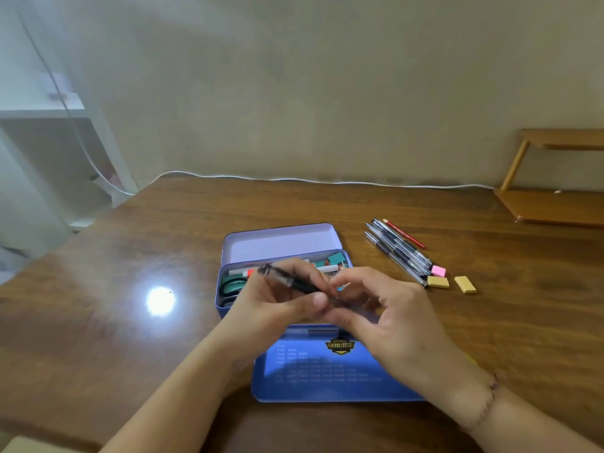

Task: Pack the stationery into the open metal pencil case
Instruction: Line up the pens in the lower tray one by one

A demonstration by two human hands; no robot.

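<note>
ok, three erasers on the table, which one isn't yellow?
The pink eraser, lying at the tips of the loose pens. The two yellow erasers lie nearer the camera, one directly below it and one off to the right.

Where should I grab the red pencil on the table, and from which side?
Pinch the red pencil at its far end from above, on the right side. It lies flat, with the pens tight against its left; the right side looks clear.

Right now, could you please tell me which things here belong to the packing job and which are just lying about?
Job: metal pencil case, pen held by both hands, loose pens, red pencil, pink eraser, two yellow erasers.
Lying about: white cable, wooden rack.
</note>
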